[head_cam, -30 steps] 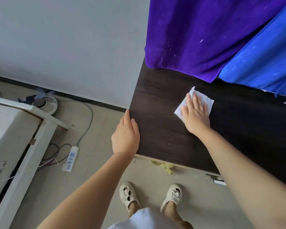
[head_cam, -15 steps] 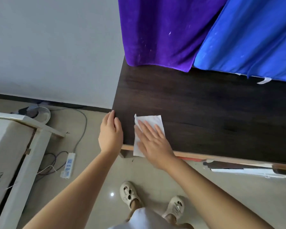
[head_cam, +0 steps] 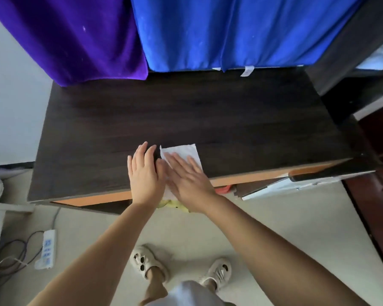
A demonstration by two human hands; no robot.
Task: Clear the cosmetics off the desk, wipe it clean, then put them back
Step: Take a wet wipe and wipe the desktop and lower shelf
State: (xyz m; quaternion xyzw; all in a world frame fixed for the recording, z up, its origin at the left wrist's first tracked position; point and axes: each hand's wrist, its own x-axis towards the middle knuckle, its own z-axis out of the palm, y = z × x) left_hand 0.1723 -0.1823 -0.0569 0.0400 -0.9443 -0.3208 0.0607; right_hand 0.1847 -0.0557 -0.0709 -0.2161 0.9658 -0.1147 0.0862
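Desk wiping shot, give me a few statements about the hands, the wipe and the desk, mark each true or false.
1. The right hand presses flat on the white wipe. True.
2. The left hand grips a cosmetics bottle. False: it lies open on the desk, holding nothing.
3. The wipe lies at the desk's back edge. False: it lies near the front edge.
4. A purple cloth and a blue cloth hang behind the desk. True.
5. A power strip lies on the floor. True.

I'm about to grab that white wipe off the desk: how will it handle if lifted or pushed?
The white wipe looks thin and flat, so probably floppy and very light. Under the right hand it lies flush on the dark desk, so it likely slides easily and may bunch up.
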